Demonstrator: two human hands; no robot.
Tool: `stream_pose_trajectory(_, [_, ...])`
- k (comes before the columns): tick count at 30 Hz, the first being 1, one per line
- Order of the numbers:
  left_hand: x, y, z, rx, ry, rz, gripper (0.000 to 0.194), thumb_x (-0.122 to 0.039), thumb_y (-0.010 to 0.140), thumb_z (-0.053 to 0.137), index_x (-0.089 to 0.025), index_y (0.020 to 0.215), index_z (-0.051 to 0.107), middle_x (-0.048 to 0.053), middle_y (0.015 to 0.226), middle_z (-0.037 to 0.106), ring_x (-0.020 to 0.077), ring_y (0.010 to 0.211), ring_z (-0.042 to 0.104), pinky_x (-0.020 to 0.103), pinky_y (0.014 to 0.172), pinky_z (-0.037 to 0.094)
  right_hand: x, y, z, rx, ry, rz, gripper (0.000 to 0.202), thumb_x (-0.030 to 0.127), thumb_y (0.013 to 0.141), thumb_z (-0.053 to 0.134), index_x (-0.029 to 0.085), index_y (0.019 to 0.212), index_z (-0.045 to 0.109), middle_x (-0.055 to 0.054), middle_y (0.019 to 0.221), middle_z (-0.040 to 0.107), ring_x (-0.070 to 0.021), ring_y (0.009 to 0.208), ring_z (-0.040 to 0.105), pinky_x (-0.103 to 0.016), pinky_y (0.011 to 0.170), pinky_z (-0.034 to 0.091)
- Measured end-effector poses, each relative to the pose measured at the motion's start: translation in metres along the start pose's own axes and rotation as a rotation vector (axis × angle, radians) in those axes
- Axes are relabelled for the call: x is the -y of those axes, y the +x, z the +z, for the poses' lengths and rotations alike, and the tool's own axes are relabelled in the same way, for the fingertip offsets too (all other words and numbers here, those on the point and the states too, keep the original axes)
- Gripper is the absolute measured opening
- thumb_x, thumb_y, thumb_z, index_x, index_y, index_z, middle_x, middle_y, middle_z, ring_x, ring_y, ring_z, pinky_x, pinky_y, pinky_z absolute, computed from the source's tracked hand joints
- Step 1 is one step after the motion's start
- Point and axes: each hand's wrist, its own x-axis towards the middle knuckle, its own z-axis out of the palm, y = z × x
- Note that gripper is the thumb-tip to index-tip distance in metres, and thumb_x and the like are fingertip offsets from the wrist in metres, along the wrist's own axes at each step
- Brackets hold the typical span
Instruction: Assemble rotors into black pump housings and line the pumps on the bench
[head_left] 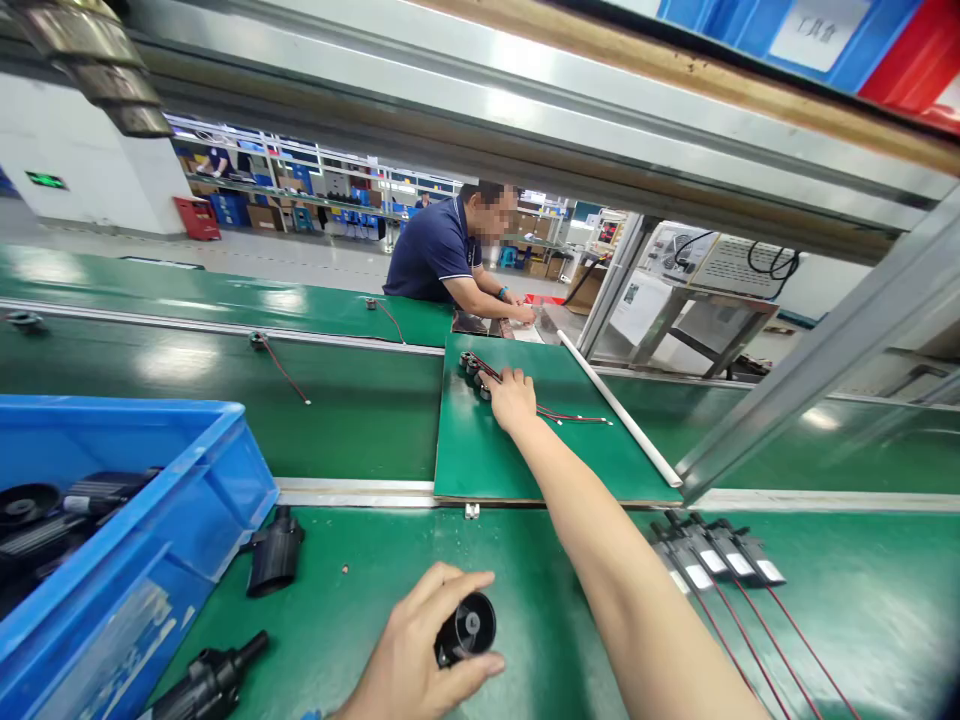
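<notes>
My left hand (420, 645) grips a black cylindrical plastic housing (471, 625) between thumb and fingers, its round open end facing up towards me. My right hand (514, 398) is stretched forward over a raised green board (480, 460). Its bent fingers are on the nearest of several small round wired motor parts (469, 362) lying in a row; the fingertips are partly hidden. Red and black leads with white plugs (585, 419) trail to the right of that hand.
At left stands a blue bin (247, 470) with black housings, and more housings (276, 552) lie beside it. Several labelled black units (724, 550) with red wires lie at right. Wired parts (259, 341) rest on the green belt. Beyond, a co-worker (435, 250) leans over. A metal beam crosses overhead.
</notes>
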Motion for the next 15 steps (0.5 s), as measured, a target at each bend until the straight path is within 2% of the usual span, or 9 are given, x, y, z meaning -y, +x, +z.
stream_pose_trajectory(2, [0.002, -0.001, 0.001, -0.038, 0.003, 0.051, 0.048, -0.045, 0.083, 0.076, -0.029, 0.125, 0.061, 0.003, 0.097, 0.066, 0.0183, 0.085, 0.067, 0.026, 0.074, 0.056, 0.0, 0.003, 0.003, 0.001, 0.021, -0.008, 0.04, 0.017, 0.101, 0.04, 0.027, 0.132, 0.063, -0.017, 0.127, 0.057, -0.0317, 0.12, 0.045, -0.045, 0.097, 0.034])
stream_pose_trajectory(5, [0.0, 0.0, -0.001, -0.036, -0.007, 0.062, 0.034, -0.039, 0.087, 0.073, -0.028, 0.118, 0.064, 0.004, 0.101, 0.066, 0.0185, 0.091, 0.067, 0.027, 0.079, 0.056, -0.005, -0.001, 0.0, 0.021, 0.077, -0.035, 0.033, 0.017, 0.098, 0.048, 0.019, 0.126, 0.065, -0.018, 0.133, 0.056, -0.0319, 0.124, 0.044, -0.043, 0.1, 0.035])
stream_pose_trajectory(8, [-0.004, 0.001, -0.002, -0.02, -0.007, 0.032, 0.033, -0.029, 0.089, 0.069, -0.03, 0.121, 0.063, 0.005, 0.11, 0.067, 0.0189, 0.099, 0.067, 0.028, 0.086, 0.056, -0.011, -0.024, -0.016, 0.094, 0.175, -0.07, 0.035, 0.018, 0.091, 0.064, 0.016, 0.127, 0.064, -0.014, 0.124, 0.064, -0.0264, 0.112, 0.057, -0.035, 0.095, 0.043])
stream_pose_trajectory(11, [-0.006, 0.0, 0.001, -0.075, 0.001, -0.06, 0.049, -0.026, 0.085, 0.07, -0.033, 0.132, 0.057, 0.003, 0.113, 0.068, 0.0192, 0.101, 0.068, 0.029, 0.088, 0.057, -0.012, -0.073, -0.047, 0.133, 0.281, -0.121, 0.04, 0.022, 0.089, 0.071, 0.021, 0.128, 0.062, -0.007, 0.118, 0.068, -0.0201, 0.107, 0.063, -0.029, 0.093, 0.046])
stream_pose_trajectory(15, [-0.007, -0.003, 0.009, -0.155, -0.053, -0.18, 0.068, -0.027, 0.081, 0.076, -0.034, 0.141, 0.046, 0.0, 0.113, 0.072, 0.0196, 0.101, 0.07, 0.033, 0.093, 0.056, -0.006, -0.162, -0.098, 0.142, 0.611, -0.213, 0.041, 0.031, 0.086, 0.077, 0.026, 0.125, 0.065, -0.003, 0.112, 0.069, -0.0162, 0.098, 0.066, -0.026, 0.086, 0.051])
